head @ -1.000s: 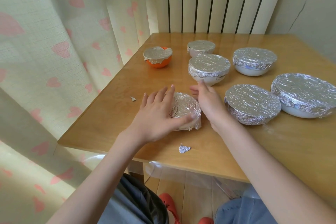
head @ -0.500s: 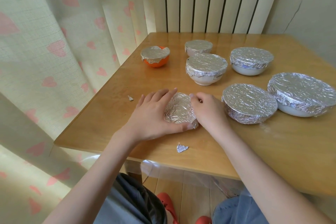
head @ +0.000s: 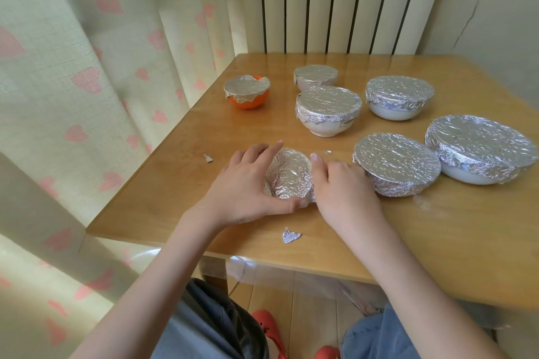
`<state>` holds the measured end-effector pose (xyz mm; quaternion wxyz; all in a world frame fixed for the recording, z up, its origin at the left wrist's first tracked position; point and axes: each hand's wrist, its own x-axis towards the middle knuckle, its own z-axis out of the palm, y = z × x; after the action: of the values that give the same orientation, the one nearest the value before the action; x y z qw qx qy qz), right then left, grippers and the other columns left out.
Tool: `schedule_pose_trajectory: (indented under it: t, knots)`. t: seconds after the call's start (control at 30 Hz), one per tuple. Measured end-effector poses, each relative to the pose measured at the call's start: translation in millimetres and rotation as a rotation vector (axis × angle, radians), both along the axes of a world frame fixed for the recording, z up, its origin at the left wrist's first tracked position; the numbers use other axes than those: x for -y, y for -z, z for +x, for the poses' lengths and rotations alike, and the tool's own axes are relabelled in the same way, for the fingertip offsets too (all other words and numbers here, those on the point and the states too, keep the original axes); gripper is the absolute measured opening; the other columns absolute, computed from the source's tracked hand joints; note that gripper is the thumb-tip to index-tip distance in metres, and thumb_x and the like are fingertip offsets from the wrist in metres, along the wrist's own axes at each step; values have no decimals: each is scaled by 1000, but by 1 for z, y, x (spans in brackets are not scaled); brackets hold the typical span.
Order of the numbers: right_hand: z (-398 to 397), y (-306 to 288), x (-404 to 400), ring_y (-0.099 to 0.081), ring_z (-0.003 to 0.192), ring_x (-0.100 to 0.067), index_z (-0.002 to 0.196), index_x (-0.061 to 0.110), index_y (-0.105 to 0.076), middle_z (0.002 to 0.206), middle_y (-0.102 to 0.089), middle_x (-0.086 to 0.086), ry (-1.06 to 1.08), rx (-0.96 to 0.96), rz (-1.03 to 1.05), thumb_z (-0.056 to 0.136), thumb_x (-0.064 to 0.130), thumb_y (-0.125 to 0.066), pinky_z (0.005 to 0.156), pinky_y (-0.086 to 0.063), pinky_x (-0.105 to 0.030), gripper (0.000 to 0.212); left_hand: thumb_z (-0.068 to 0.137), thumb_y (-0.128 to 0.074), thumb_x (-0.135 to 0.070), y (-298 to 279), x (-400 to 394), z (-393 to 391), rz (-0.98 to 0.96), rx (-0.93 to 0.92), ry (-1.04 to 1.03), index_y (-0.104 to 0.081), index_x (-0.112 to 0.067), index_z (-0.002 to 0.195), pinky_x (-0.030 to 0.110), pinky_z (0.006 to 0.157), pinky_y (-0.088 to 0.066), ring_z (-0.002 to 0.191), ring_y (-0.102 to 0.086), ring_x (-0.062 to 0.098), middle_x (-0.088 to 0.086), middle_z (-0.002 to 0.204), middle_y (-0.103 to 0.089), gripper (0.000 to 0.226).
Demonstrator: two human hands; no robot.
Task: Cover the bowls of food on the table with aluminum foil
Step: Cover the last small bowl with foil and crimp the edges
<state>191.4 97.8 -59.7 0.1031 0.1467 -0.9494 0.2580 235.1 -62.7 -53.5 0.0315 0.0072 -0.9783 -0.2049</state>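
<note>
While we cup the small foil-wrapped bowl (head: pixel 288 176) at centre frame | left hand (head: pixel 248 183) and right hand (head: pixel 339 186) curl around its sides, gripping | risk: hard squeeze tears foil, or push knocks neighbouring covered bowl (head: pixel 396 163) at right.

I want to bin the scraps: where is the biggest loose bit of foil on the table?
In the head view, the crumpled triangular foil scrap lies near the wooden table's front edge, just in front of the left hand and right hand.

Bright daylight thru curtain (head: pixel 87 73) at left, sharp pic, wide-angle bend at edges.
</note>
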Motion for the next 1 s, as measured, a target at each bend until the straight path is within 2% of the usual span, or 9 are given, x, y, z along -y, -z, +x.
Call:
schedule_pose_trajectory:
  t: [0.13, 0.23, 0.3, 0.47, 0.53, 0.63, 0.87, 0.93, 1.0]
  knots:
    - [7, -5, -12, -56, 98, -38, 103, 2, -55, 98, -64, -21, 54, 10, -42, 100, 46, -29, 73, -36, -37, 52, 43, -38, -91, -1, -1, 1, 4, 4, -6, -16, -38, 153, 37, 115, -23, 141, -23, 19, -8, 156, -24, 124]
    - [11, -3, -15, -58, 89, -36, 75, 6, -55, 91, -66, -20, 5, 97, -71, 100, 48, -23, 78, -42, -37, 59, 43, -37, -92, -1, -2, 1, 11, 9, -15, -16, -39, 153, 37, 115, -22, 140, -23, 18, -8, 156, -24, 124]
    - [12, 2, -12, -61, 85, -34, 66, 8, -54, 85, -68, -15, -27, 185, -125, 99, 51, -21, 79, -48, -39, 64, 43, -37, -92, -1, -2, 1, 6, 8, -15, -16, -39, 153, 38, 115, -23, 140, -23, 19, -8, 156, -24, 124]
    - [20, -5, -15, -55, 92, -37, 96, 9, -48, 91, -63, -17, 39, -14, -134, 98, 46, -32, 70, -34, -38, 41, 43, -37, -92, -2, -2, 2, 10, 18, -14, -16, -39, 153, 38, 115, -22, 141, -22, 19, -7, 156, -24, 124]
    - [23, -8, -16, -55, 88, -37, 86, 12, -49, 86, -63, -15, 9, -45, -136, 99, 45, -31, 68, -32, -38, 40, 43, -37, -92, -1, -1, 1, 13, 16, -14, -17, -39, 153, 35, 114, -21, 140, -23, 19, -7, 156, -24, 124]
    - [21, -4, -8, -55, 85, -35, 74, 16, -49, 84, -64, -15, -64, 51, -124, 100, 46, -30, 66, -34, -36, 43, 43, -37, -91, -1, -2, 0, 16, 19, -14, -18, -38, 153, 34, 113, -21, 140, -24, 21, -6, 155, -25, 124]
    - [12, 9, -3, -60, 89, -32, 76, 11, -60, 86, -69, -12, -89, 241, -101, 99, 51, -24, 78, -48, -38, 59, 46, -35, -92, -4, -1, 2, -8, 51, 2, -22, -60, 143, 38, 112, -22, 139, -23, 23, -3, 155, -23, 102]
    - [9, 7, -5, -59, 89, -34, 77, 12, -55, 87, -68, -15, -47, 180, -93, 99, 49, -26, 75, -45, -37, 52, 45, -33, -93, -6, -2, 3, -28, 78, -3, -24, -62, 141, 40, 113, -22, 140, -21, 22, -4, 156, -21, 101]
    - [9, 3, -6, -58, 90, -37, 94, 13, -52, 88, -66, -16, -8, 48, -122, 99, 44, -33, 74, -45, -39, 37, 44, -31, -93, -9, -3, 4, -47, 95, -10, -24, -61, 141, 41, 112, -23, 139, -21, 22, -5, 155, -21, 102]
